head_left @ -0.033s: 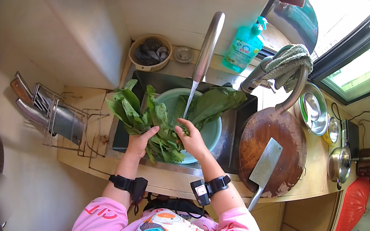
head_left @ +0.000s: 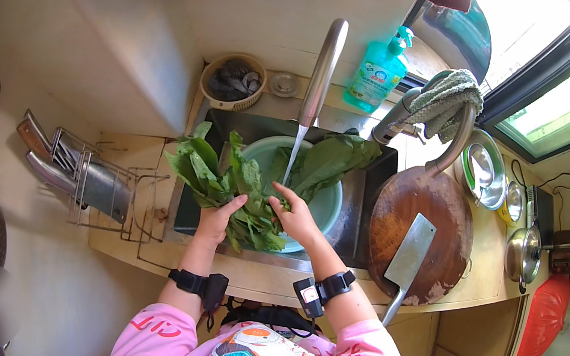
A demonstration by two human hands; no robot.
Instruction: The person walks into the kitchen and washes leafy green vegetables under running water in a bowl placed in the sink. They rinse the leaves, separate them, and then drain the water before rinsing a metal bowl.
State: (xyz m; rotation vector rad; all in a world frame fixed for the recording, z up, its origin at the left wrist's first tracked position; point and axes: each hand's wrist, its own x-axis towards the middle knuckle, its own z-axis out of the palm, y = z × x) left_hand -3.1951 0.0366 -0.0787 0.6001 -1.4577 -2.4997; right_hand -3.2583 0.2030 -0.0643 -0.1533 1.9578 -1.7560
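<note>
A bunch of leafy greens point(head_left: 207, 172) lies across the left side of a pale green basin point(head_left: 330, 205) in the sink. My left hand point(head_left: 217, 216) is closed round the bunch, its thumb on top and its other fingers hidden under the leaves. My right hand point(head_left: 295, 218) grips leaves at the bunch's right edge, between thumb and partly hidden fingers. Water runs from the faucet point(head_left: 323, 70) into the basin, just beyond my right fingertips. More broad green leaves point(head_left: 338, 158) rest over the basin's far right rim.
Right of the sink, a cleaver point(head_left: 410, 255) lies on a round wooden chopping board point(head_left: 388, 219). A knife rack point(head_left: 101, 184) stands at the left. Behind the sink are a small strainer basket point(head_left: 249, 101) and a teal pump bottle point(head_left: 377, 76). Metal bowls point(head_left: 500, 178) sit at the far right.
</note>
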